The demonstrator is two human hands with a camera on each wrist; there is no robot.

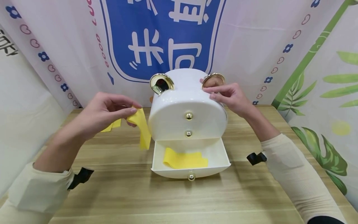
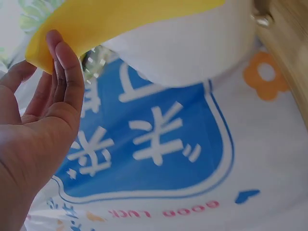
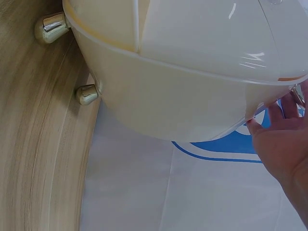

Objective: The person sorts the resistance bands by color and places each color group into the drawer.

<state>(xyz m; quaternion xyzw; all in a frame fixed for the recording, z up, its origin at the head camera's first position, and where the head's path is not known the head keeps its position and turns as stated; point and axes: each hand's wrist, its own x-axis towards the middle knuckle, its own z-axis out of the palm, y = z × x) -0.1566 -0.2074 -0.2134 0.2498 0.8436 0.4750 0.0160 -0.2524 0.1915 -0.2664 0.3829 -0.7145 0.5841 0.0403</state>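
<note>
In the head view, a white storage box [image 1: 188,84] with two gold round ears stands on the table, its bottom drawer [image 1: 162,146] pulled out. A curled yellow strip [image 1: 184,160] lies in the drawer. Left of the box, my left hand [image 1: 102,115] pinches another soft yellow strip [image 1: 144,133] between thumb and fingers, its free end hanging down beside the box. My right hand [image 1: 232,98] holds the box's right gold ear [image 1: 213,80], fingers around it and the thumb against the white shell. In the right wrist view, the fingertips behind the shell are partly hidden.
More yellow pieces [image 1: 112,125] lie on the wooden table [image 1: 120,193] behind my left hand. Gold knobs [image 1: 188,116] stick out from the box front. A printed curtain [image 1: 240,40] hangs behind the table.
</note>
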